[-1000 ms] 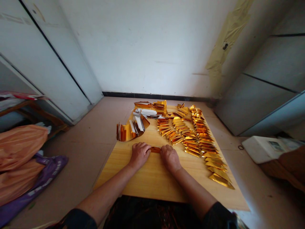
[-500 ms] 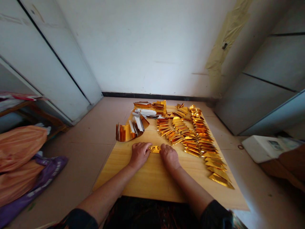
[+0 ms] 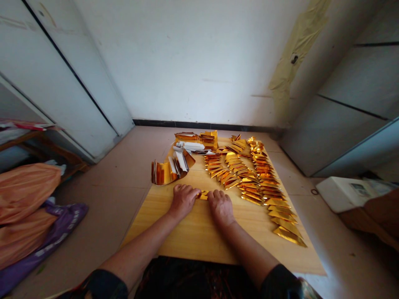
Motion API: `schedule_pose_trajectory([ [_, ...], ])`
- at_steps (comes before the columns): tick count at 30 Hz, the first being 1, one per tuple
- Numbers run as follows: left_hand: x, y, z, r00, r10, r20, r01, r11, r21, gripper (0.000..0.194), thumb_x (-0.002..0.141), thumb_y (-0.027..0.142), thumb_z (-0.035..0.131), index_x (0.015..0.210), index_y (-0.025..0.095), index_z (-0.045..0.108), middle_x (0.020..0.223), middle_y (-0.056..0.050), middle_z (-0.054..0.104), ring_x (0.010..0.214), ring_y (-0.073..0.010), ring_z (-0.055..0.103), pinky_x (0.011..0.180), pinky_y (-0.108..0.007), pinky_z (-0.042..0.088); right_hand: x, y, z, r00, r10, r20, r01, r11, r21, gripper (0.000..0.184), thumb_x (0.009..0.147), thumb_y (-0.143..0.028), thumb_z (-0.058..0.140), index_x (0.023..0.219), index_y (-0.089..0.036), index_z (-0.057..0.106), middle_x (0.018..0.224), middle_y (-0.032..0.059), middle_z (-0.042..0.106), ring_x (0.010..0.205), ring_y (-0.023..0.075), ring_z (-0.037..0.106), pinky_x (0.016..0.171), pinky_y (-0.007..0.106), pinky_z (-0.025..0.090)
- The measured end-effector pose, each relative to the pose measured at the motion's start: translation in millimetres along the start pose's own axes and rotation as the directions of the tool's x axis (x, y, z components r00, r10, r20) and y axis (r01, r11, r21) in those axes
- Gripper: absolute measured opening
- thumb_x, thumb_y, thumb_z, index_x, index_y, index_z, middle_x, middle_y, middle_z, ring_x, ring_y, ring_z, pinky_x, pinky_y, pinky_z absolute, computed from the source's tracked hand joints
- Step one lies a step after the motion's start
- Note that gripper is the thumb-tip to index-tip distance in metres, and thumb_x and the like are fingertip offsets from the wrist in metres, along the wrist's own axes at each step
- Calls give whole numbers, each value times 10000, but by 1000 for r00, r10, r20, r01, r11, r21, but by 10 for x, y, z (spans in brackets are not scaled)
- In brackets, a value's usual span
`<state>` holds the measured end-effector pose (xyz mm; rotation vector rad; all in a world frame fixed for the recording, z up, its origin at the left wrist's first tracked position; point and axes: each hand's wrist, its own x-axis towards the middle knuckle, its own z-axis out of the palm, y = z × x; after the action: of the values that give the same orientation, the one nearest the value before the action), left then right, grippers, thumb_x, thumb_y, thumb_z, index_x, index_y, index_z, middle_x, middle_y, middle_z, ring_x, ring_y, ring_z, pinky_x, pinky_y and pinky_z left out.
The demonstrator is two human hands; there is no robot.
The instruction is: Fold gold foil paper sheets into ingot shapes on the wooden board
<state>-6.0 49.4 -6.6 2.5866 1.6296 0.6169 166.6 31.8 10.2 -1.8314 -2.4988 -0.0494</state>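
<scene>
Left hand [image 3: 183, 202] and right hand [image 3: 220, 207] are held palm-down on the board, fingers closed together and lowered, not spread. A small gold foil piece [image 3: 203, 195] is lying between them, with its ends just under or against the fingertips of both hands. Whether it is gripped or merely pressed against the wood cannot be told from the head view; its exact fold is too small to be made out. Both forearms are extended forward from dark sleeves [image 3: 106, 284].

The piece is located on a pale pine board [image 3: 174, 234], which is laid on a tiled floor [image 3: 118, 162]. Beyond the right hand, folded gold foil triangles [image 3: 255, 178] are set out in overlapping rows that run diagonally. Near the far left corner, a curved stack of gold foil [image 3: 165, 173] is standing, with white paper strips [image 3: 187, 146] just behind it. Gold foil bundles [image 3: 208, 140] are placed at the far edge.

Orange bags [image 3: 25, 195] and a purple bag [image 3: 62, 226] are lying on the floor to the left. A white box [image 3: 339, 193] is seen to the right, and peeling tape [image 3: 296, 54] is stuck to the wall ahead.
</scene>
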Motion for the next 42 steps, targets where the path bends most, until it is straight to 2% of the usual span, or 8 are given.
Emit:
schedule_pose_trajectory([
  [8, -2, -5, -44, 999, 29, 23, -28, 997, -65, 221, 872, 204, 503, 950, 298, 687, 820, -28, 594, 839, -182, 503, 814, -380, 299, -80, 146, 70, 996, -77, -45, 78, 996, 44, 137, 923, -196, 465, 908, -204, 601, 927, 74, 586, 864, 205, 483, 687, 305, 311],
  [15, 0, -54, -63, 996, 71, 47, -65, 991, -120, 248, 763, 295, 662, 1009, 272, 663, 1102, -39, 599, 1011, -218, 495, 869, -388, 327, -47, 317, 82, 981, -158, -108, 168, 982, 91, 182, 943, -281, 470, 869, -223, 626, 906, 25, 601, 859, 172, 490, 720, 280, 307],
  [23, 116, 5, -101, 986, 162, 27, -159, 984, -82, 103, 818, 296, 604, 875, 224, 650, 946, -39, 649, 912, -196, 512, 829, -379, 322, 10, 349, 145, 933, -330, -141, 336, 942, 17, 182, 931, -177, 455, 856, -173, 620, 853, 54, 581, 803, 182, 459, 701, 297, 321],
  [28, 111, 76, -126, 965, 260, 16, -261, 964, 48, 214, 912, 252, 438, 828, 197, 628, 830, -46, 627, 864, -185, 511, 906, -438, 288, 0, 341, 91, 916, -374, -145, 379, 926, 6, 208, 936, -172, 431, 835, -166, 612, 827, 58, 569, 785, 185, 451, 693, 303, 319],
  [31, 96, 86, -127, 960, 278, 1, -278, 960, 42, 222, 914, 218, 418, 828, 198, 622, 843, -43, 625, 885, -179, 516, 953, -458, 269, 3, 354, 64, 908, -381, -172, 389, 921, 9, 222, 944, -186, 412, 834, -171, 604, 818, 55, 567, 777, 182, 455, 710, 303, 324],
  [36, 124, 76, -120, 957, 290, -22, -290, 957, 13, 225, 911, 196, 403, 830, 201, 613, 888, -51, 632, 898, -178, 523, 915, -424, 324, 43, 372, 113, 924, -289, -251, 318, 944, 84, 225, 929, -161, 398, 804, -171, 584, 818, 44, 582, 761, 162, 500, 751, 278, 354],
  [39, 148, 78, -98, 960, 277, -34, -278, 960, -17, 248, 920, 215, 379, 804, 188, 596, 835, -61, 619, 826, -178, 518, 793, -356, 381, 73, 364, 153, 966, -127, -225, 194, 932, 308, 206, 906, -150, 397, 789, -167, 565, 806, 43, 595, 718, 140, 536, 696, 235, 379],
  [42, 150, 85, -66, 975, 221, -35, -223, 969, -105, 289, 935, 228, 334, 775, 186, 571, 732, -46, 577, 736, -163, 505, 709, -304, 394, 78, 354, 134, 987, -16, -158, 98, 846, 524, 197, 924, -214, 374, 835, -178, 547, 748, 18, 600, 666, 125, 562, 622, 205, 387],
])
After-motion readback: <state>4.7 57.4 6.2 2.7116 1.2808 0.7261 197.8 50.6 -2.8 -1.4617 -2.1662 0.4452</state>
